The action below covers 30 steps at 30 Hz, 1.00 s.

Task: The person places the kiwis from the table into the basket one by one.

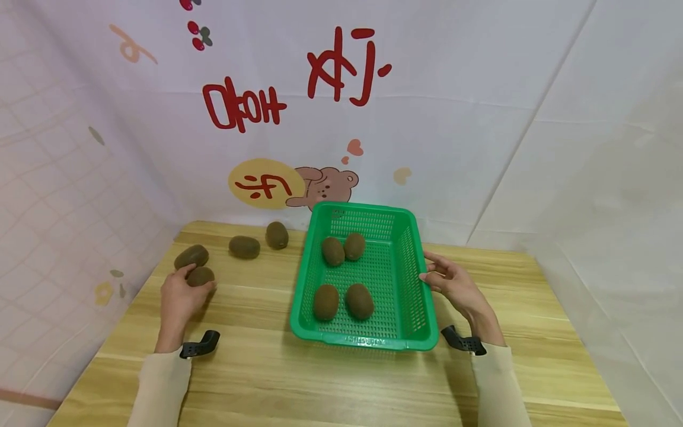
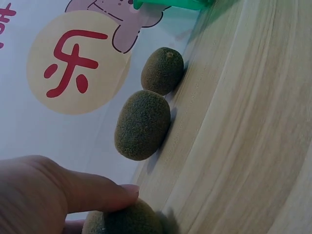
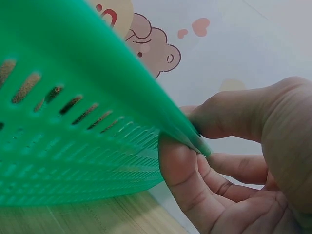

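Note:
At the table's left, my left hand [image 1: 180,298] grips a brown kiwi [image 1: 201,276] between thumb and fingers; in the left wrist view the thumb lies over that kiwi [image 2: 127,220]. Just behind it, close to the fingertips, lies another kiwi [image 1: 192,256]. My right hand [image 1: 460,290] pinches the right rim of a green plastic basket [image 1: 413,255]. The right wrist view shows the thumb and fingers [image 3: 183,163] on both sides of that rim. Inside the basket lie several kiwis [image 1: 360,301], two toward the back and two toward the front.
Two more kiwis, one lying [image 1: 244,247] and one beside it [image 1: 277,235], rest near the table's back edge, left of the basket. A printed white cloth [image 1: 448,118] hangs behind the wooden table [image 1: 299,391]. Each wrist carries a black camera mount [image 1: 200,345].

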{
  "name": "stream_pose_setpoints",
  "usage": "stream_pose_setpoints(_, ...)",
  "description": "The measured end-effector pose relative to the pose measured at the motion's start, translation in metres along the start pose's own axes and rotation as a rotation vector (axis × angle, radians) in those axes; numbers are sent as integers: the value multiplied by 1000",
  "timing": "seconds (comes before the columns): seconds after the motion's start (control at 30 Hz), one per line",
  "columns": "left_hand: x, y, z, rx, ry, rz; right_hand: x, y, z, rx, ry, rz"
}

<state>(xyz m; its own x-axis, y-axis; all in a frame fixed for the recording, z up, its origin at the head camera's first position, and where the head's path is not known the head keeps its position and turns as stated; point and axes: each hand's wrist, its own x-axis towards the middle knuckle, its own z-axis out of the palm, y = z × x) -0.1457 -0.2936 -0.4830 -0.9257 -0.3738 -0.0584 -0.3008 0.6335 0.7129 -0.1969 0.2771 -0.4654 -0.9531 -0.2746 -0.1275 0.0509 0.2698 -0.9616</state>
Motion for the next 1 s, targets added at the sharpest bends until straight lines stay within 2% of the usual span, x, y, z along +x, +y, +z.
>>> stream_pose_setpoints(0.4,0,2,-2,-35,26,-2,0,1,0,-4,2,4)
stream_pose_setpoints(0.67,-4,6,-1,-56,14,-12,-1,2,1,-14,4,4)
stream_pose_setpoints(0.8,-6,11,1,-78,17,19,-1,2,0,-25,6,6)
stream_pose_setpoints(1.0,-7,20,2,-88,42,116,0,1,0,-30,9,9)
